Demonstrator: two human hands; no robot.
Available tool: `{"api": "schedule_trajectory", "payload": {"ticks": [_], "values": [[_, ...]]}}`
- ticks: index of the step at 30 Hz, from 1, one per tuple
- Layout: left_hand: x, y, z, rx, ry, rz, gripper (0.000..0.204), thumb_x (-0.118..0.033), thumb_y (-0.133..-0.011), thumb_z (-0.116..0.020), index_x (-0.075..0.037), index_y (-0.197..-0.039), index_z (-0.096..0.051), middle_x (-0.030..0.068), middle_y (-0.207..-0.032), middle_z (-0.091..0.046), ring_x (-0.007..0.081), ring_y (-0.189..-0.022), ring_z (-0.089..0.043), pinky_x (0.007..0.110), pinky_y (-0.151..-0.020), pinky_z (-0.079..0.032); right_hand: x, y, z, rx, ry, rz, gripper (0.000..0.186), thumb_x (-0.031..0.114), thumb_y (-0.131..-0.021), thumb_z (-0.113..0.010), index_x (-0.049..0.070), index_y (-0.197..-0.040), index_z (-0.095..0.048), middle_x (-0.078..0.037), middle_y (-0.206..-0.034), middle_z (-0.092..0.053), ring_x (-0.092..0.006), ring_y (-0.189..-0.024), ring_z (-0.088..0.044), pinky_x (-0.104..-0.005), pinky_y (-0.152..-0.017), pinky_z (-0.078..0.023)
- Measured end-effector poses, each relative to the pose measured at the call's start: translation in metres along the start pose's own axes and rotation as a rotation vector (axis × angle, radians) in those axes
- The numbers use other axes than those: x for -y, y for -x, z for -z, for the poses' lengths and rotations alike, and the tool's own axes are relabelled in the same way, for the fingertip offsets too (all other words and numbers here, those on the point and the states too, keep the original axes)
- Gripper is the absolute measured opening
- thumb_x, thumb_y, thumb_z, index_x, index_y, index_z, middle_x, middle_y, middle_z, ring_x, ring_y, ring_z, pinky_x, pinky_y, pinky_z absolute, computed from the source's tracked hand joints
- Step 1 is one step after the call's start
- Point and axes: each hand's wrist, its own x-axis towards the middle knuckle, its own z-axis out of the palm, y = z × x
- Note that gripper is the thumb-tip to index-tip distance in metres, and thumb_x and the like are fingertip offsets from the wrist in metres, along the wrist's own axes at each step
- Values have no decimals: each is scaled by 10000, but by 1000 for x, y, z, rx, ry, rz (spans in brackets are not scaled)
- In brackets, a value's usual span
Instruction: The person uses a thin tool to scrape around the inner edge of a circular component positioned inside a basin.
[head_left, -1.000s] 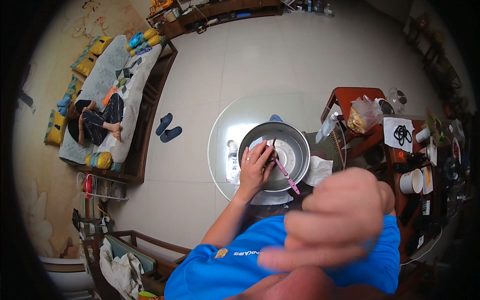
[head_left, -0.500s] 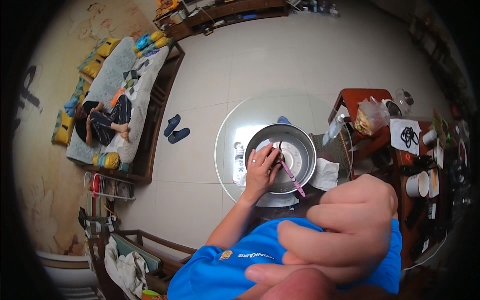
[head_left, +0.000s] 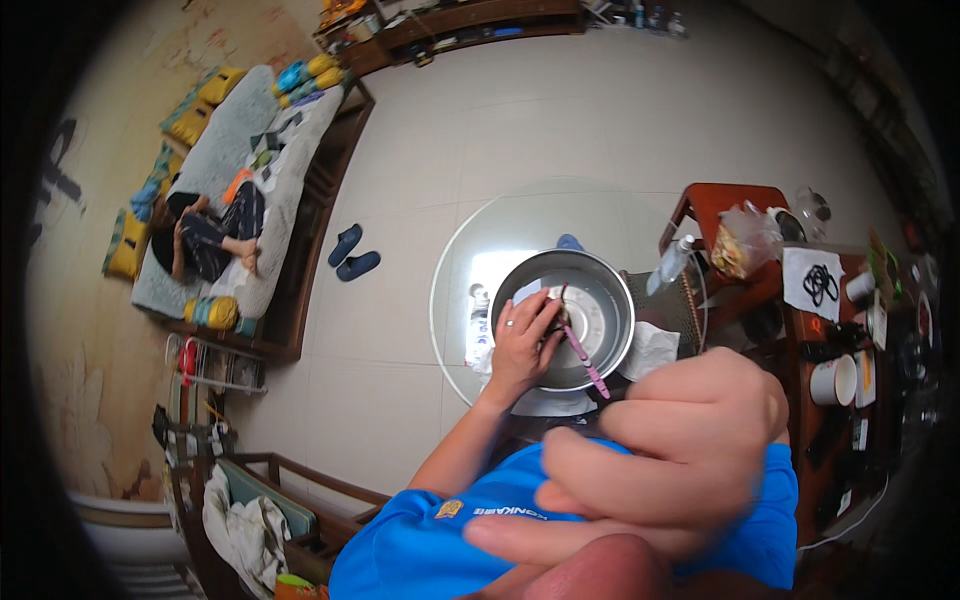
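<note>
The brush (head_left: 586, 363) is pink, the basin (head_left: 575, 262) silver, the shirt (head_left: 400, 540) blue

The left hand (head_left: 519, 350) is over a metal basin (head_left: 625, 318) beside a pink handle (head_left: 584, 359).

Slippers (head_left: 358, 266), dark blue, 2, on tiled floor (head_left: 410, 150); reclining person (head_left: 215, 238), 1, on sofa (head_left: 228, 130); plastic bag (head_left: 742, 243), 1, on stool (head_left: 735, 195).

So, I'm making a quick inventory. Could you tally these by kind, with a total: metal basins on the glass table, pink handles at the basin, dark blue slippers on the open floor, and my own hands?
Metal basin: 1
Pink handle: 1
Dark blue slippers: 2
Your left hand and right hand: 2
Total: 6
</note>
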Motion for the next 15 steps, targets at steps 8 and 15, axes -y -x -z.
{"api": "schedule_trajectory", "payload": {"ticks": [8, 15], "values": [[4, 1, 4, -11, -23, 24, 539, -143, -859, -755, -144, -1377, -607, 103, -1451, -549, 295, -1300, -557, 586, -1135, -341, -6, 5, -14, 115, 32, -19, 324, 203, -838, -670, 57, -1116, -751, -13, -718, -557, -129, -539, -533, -260, -439, -395], [-9, -10, 9, 68, -1, 22, 508, -197, -886, -738, -133, -1371, -602, 88, -1462, -537, 287, -1332, -534, 558, -1159, -327, -33, 84, -77, 70, 45, -582, 431, 100, -838, -716, 37, -1261, -663, -132, -843, -646, -302, -689, -656, -375, -625, -530]]}}
